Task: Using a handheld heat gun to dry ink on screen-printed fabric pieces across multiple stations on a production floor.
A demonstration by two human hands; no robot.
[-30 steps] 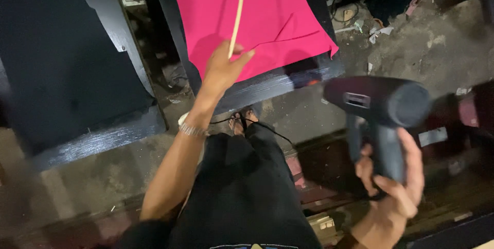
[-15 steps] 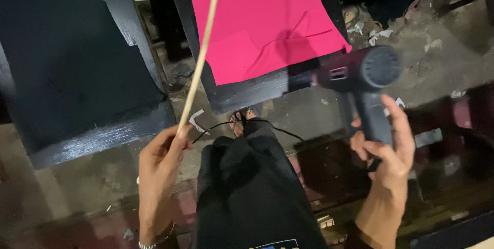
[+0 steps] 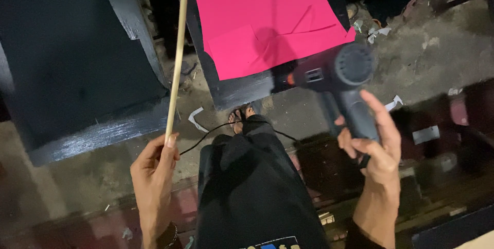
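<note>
My left hand [image 3: 154, 177] pinches the lower end of a long thin wooden stick [image 3: 177, 53] that rises toward the top of the view. My right hand [image 3: 378, 146] grips the handle of a dark heat gun [image 3: 334, 74], its nozzle aimed left at the lower edge of a bright pink sheet [image 3: 262, 17]. The pink sheet lies creased on a dark painted panel [image 3: 242, 89]. My knee in black trousers [image 3: 252, 187] sits between both hands.
A second large dark panel [image 3: 67, 63] leans at the left. A black cord [image 3: 216, 130] runs across the concrete floor by my bare foot [image 3: 241, 117]. Paper scraps [image 3: 195, 120] lie on the ground, with clutter at the top right.
My left hand has pulled the stick off the pink sheet, down and to the left. The heat gun has swung left and up, its nozzle now near the sheet's lower edge.
</note>
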